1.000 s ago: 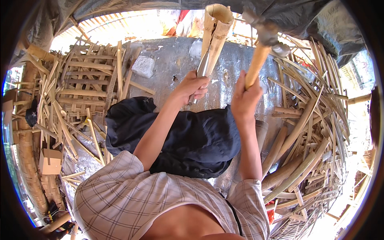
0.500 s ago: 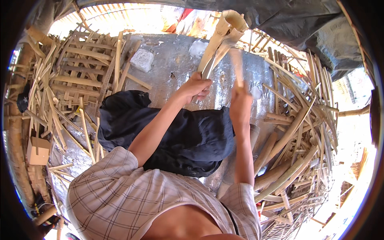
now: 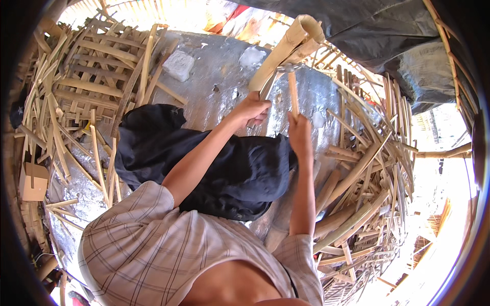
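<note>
A thick bamboo pole (image 3: 279, 53), split open along its length, slants up and away from me toward the far side. My left hand (image 3: 252, 109) is closed around a long metal blade (image 3: 267, 85) that lies in the split, its upper end against the bamboo. In my right hand (image 3: 300, 132) is a hammer (image 3: 293, 94), gripped by its pale wooden handle. The hammer's head is at the blade's far end; I cannot tell if they touch. Black cloth (image 3: 240, 168) lies across my lap, under my left forearm.
Bamboo strips and lattice (image 3: 104, 66) pile up on the left, and more bamboo pieces (image 3: 365, 204) heap on the right. A pale block (image 3: 178, 65) sits on the grey sheet (image 3: 214, 61). Dark plastic sheeting (image 3: 377, 38) hangs at the far right. A cardboard box (image 3: 34, 182) stands far left.
The hammer was blurred in a swing and now shows sharply, its head at the blade's far end. My right hand has shifted slightly left and down; my left hand keeps its grip.
</note>
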Action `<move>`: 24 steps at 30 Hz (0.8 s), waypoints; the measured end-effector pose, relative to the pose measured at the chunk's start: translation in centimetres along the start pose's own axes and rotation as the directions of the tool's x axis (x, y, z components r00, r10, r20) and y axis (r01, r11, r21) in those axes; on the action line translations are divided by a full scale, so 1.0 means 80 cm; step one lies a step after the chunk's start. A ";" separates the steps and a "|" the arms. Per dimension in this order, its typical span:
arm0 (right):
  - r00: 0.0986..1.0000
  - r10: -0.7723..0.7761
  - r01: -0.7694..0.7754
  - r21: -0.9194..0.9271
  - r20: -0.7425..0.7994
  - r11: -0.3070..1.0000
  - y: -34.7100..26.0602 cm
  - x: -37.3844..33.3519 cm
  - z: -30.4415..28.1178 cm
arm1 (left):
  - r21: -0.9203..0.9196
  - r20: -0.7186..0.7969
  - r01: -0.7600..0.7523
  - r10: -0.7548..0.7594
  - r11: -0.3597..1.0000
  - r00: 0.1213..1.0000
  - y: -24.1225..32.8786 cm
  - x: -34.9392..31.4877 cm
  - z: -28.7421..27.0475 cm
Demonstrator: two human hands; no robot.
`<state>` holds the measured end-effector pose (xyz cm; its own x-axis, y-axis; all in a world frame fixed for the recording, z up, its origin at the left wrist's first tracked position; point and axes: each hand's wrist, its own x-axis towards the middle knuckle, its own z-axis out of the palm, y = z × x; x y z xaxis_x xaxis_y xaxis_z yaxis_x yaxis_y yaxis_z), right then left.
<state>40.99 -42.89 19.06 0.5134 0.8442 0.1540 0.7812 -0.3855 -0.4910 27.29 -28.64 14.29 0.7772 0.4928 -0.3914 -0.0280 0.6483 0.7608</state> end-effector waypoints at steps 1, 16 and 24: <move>0.997 0.045 -0.047 0.030 0.059 0.998 -0.007 0.013 -0.014 | 0.022 0.005 -0.031 0.031 0.999 0.999 0.003 -0.002 -0.003; 0.997 -0.002 0.003 0.004 -0.078 1.000 -0.059 -0.002 -0.038 | -0.054 0.037 -0.049 0.051 0.997 0.998 -0.003 0.004 -0.026; 0.986 -0.067 0.074 0.042 -0.155 0.996 -0.036 -0.001 0.016 | 0.115 -0.060 -0.058 0.065 0.992 0.996 -0.002 -0.002 0.002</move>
<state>38.24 -41.40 19.32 0.5086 0.8004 0.3173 0.8015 -0.3055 -0.5141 27.32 -28.93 14.29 0.7348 0.5676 -0.3712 -0.0006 0.5478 0.8366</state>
